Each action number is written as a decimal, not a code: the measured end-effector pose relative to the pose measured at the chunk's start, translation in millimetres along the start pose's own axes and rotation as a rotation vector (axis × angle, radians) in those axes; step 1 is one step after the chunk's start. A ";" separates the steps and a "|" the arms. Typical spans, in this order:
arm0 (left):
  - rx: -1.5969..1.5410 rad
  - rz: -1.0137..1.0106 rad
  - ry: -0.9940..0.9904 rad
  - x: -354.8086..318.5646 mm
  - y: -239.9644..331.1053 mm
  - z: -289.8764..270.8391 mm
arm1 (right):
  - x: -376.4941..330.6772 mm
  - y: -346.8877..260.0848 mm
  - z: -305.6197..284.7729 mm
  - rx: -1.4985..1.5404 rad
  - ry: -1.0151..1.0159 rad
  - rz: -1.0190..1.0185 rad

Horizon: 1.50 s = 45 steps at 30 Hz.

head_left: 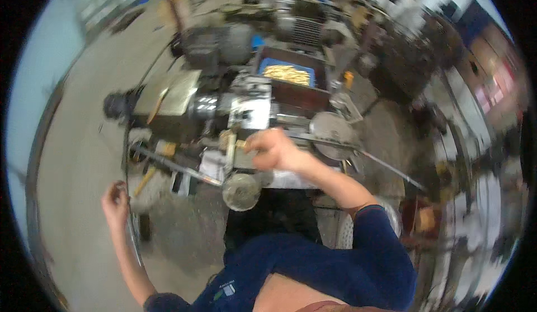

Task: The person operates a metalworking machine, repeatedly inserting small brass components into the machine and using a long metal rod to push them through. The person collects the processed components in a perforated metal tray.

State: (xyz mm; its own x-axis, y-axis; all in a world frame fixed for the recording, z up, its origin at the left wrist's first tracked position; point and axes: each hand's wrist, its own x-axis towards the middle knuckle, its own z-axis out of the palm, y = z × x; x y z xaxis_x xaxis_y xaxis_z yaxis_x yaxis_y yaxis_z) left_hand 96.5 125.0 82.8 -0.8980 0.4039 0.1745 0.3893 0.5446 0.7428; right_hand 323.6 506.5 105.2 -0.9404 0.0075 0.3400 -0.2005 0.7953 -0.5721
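Note:
My right hand reaches over the middle of a lathe-like machine, its fingers pinched on a small brass-coloured piece. Just left of that piece stands a pale upright bar. Below the hand is a round metal handwheel, apart from it. Out to the left, beyond the machine's edge, my left hand is raised with its fingers curled in. Blur hides what it holds, if anything. A metal headstock cover and a shiny round chuck sit at the machine's left.
Behind the machine, a blue tray of brass-coloured pieces stands in a dark box. A long rod sticks out to the right, past a round metal disc. A slanted bar and yellow-handled tool lie left.

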 end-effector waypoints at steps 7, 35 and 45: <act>0.195 -0.282 -0.084 -94.1 -80.2 -57.6 | 102.8 26.0 13.5 -0.436 0.004 0.092; 0.739 -0.345 -0.046 -84.2 -59.5 9.0 | 144.7 67.7 48.8 -0.398 -0.141 0.295; 1.397 0.053 0.097 11.7 -234.4 -116.8 | 148.2 68.3 48.6 -0.464 -0.098 0.315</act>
State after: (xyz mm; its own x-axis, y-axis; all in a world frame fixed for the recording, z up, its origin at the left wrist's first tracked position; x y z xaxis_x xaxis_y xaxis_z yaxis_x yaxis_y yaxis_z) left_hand -29.2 -83.7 -13.8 -0.8642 0.4260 0.2677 0.2508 0.8260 -0.5048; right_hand 157.1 532.4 80.2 -0.9607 0.2491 0.1224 0.2150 0.9468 -0.2394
